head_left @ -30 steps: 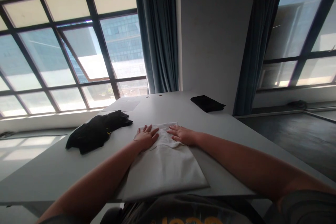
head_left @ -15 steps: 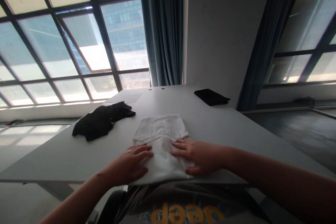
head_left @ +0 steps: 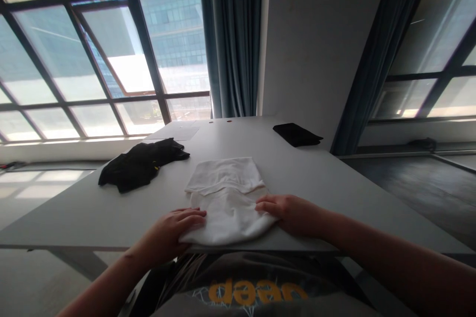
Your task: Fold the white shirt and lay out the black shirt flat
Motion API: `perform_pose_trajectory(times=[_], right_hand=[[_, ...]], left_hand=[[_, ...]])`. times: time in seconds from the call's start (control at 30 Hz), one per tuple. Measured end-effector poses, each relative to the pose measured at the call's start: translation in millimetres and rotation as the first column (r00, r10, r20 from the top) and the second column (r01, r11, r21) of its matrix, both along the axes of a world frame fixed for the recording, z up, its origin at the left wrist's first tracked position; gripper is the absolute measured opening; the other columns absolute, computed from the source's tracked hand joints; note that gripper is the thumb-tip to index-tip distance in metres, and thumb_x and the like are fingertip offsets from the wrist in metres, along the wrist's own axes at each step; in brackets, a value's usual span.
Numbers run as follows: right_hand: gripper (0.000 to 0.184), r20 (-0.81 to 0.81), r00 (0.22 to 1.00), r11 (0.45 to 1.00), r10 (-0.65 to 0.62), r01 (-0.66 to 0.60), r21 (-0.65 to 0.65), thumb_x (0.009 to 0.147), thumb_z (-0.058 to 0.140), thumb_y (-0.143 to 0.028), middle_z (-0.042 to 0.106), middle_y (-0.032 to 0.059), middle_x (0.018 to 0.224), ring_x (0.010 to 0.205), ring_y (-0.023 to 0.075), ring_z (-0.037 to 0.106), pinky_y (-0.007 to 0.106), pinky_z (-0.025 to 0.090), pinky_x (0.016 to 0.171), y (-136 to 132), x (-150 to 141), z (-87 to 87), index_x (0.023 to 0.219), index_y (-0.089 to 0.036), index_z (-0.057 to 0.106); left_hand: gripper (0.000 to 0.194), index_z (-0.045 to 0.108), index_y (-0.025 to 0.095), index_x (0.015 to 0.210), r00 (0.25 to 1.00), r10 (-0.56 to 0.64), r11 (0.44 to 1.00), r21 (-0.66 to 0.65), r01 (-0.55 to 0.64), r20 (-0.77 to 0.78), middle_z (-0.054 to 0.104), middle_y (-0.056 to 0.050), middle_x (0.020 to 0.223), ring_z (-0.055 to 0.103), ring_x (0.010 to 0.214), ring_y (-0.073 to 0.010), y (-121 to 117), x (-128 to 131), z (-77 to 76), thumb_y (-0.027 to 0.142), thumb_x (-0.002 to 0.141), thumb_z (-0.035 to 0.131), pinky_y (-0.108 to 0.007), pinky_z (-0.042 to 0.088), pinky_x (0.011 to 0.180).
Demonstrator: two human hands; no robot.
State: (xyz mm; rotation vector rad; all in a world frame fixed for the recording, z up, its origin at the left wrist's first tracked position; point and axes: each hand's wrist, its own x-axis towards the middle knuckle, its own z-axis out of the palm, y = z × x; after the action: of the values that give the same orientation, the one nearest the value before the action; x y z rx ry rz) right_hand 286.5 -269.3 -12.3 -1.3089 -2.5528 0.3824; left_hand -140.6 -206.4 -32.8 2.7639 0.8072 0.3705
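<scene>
White cloth point(head_left: 225, 178) lies folded on the table point(head_left: 334, 188), close to its near edge and between the hands. The left hand point(head_left: 174, 230) covers its side at eight o'clock, the right hand point(head_left: 293, 213) at three, fingers point(head_left: 268, 203) on top; undersides hidden, I cannot tell whether they grasp or merely rest. Crumpled black cloth point(head_left: 137, 166) sits at ten o'clock, folded black cloth point(head_left: 297, 134) between one and two.
</scene>
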Motion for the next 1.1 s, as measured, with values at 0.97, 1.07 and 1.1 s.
perform_pose_trajectory(times=[0.97, 1.07, 1.1], right_hand=[[0.031, -0.031, 0.869, 0.866, -0.493, 0.488, -0.108, 0.098, 0.078, -0.034, 0.081, 0.0181, 0.136, 0.126, 0.0356, 0.073, 0.034, 0.052, 0.103, 134.8, 12.3, 11.3, 0.123, -0.018, 0.084], [0.016, -0.059, 0.857, 0.858, -0.512, 0.508, -0.067, 0.106, 0.069, -0.027, 0.084, 0.0135, 0.112, 0.103, 0.0279, 0.074, 0.03, 0.047, 0.086, 133.5, 9.5, 10.5, 0.11, -0.017, 0.081], [0.015, -0.065, 0.852, 0.854, -0.519, 0.516, -0.057, 0.108, 0.067, -0.025, 0.083, 0.013, 0.109, 0.099, 0.026, 0.073, 0.03, 0.046, 0.083, 132.3, 8.3, 11.0, 0.108, -0.016, 0.079]], left_hand=[[0.058, 0.065, 0.016, 0.164, 0.968, 0.141, 0.989, -0.015, -0.147, -0.206, 0.068, -0.023, 0.16, 0.066, 0.146, -0.0437, 112.6, 135.0, 44.0, 0.047, 0.117, 0.05, -0.055, 0.045, 0.128], [0.06, 0.06, 0.012, 0.167, 0.967, 0.132, 0.991, 0.0, -0.135, -0.217, 0.06, -0.025, 0.169, 0.058, 0.156, -0.0426, 117.9, 147.5, 39.8, 0.046, 0.119, 0.048, -0.055, 0.039, 0.133], [0.059, 0.061, 0.013, 0.165, 0.965, 0.136, 0.99, 0.0, -0.14, -0.224, 0.06, -0.024, 0.17, 0.057, 0.157, -0.0416, 121.4, 147.5, 37.6, 0.047, 0.119, 0.047, -0.054, 0.039, 0.134]])
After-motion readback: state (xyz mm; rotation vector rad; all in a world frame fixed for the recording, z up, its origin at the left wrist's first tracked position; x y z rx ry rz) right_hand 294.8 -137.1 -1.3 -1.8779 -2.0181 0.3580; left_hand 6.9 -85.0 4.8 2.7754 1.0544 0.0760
